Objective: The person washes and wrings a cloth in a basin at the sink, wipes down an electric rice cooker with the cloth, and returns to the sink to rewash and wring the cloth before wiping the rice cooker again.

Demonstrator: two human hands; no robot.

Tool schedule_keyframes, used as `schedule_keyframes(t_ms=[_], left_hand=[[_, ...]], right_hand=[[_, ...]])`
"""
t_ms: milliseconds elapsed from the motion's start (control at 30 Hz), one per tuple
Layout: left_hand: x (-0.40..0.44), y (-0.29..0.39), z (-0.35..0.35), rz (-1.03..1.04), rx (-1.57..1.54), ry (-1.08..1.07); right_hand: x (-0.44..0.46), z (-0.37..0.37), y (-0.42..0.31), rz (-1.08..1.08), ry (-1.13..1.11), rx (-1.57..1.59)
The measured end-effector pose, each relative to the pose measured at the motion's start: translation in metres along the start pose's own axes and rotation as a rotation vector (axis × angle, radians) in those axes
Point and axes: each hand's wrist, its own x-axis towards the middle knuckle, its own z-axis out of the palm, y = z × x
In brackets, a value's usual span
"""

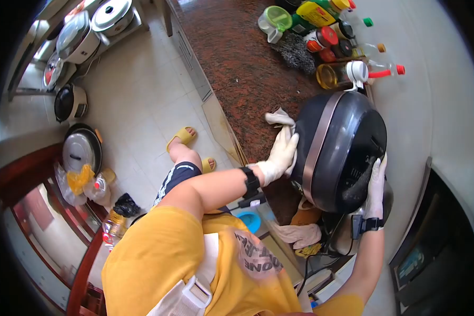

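A black, rounded electric cooker (329, 150) with a bronze band round it is tipped on its side on the speckled red-brown countertop (247, 79). Its base, with faint printed marks, faces right. My left hand (280, 154), in a white glove, presses a white cloth (279, 117) against the cooker's left side; part of the cloth is hidden under the fingers. Also gloved, my right hand (375, 184) grips the base side and steadies the cooker, fingers stretched along its edge.
Behind the cooker stand an oil jug (334, 76), several bottles and jars, a steel-wool scourer (298, 52) and a green-lidded container (276, 21). Nearer me are a crumpled pink cloth (300, 234) and a black cable (305, 274). Pots and cookers fill a shelf (116, 37) at left.
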Motion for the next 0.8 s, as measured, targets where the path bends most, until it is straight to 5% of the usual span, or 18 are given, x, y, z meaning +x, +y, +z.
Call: schedule_keyframes(t_ms=[100,200,233,333,433,567,633,700,767,800], left_hand=[[0.076,0.012,0.004,-0.11,0.274,-0.148],[0.121,0.013,0.025,0.213,0.06,-0.105],[0.115,0.026,0.016,0.131,0.113,-0.192],[0.049,0.056,0.013,0.357,0.22,-0.144],[-0.022,0.099,-0.006,0.482,0.204,-0.344],[0.038,0.113,-0.016,0.685,0.265,-0.489],[0.099,0.124,0.003,0.402,0.205,-0.525],[0.166,0.078,0.042,0.434,0.2,-0.436],[0.211,0.037,0.071,-0.603,-0.728,-0.884],[0.225,0.053,0.074,-0.857,-0.546,-0.847]], right_hand=[[0.0,-0.001,0.0,0.013,-0.03,0.038],[-0.005,0.0,-0.005,0.039,-0.031,0.075],[-0.004,0.0,-0.006,0.053,-0.028,0.089],[-0.002,0.001,-0.001,0.05,0.013,0.024],[-0.011,0.004,-0.008,0.099,0.002,0.125],[-0.017,0.004,-0.002,0.075,0.061,-0.058],[-0.023,0.009,-0.009,0.127,0.086,0.024],[-0.022,0.01,-0.016,0.127,0.077,-0.024],[-0.022,0.01,-0.017,0.114,0.067,-0.023],[-0.022,0.009,-0.015,0.13,0.066,-0.019]])
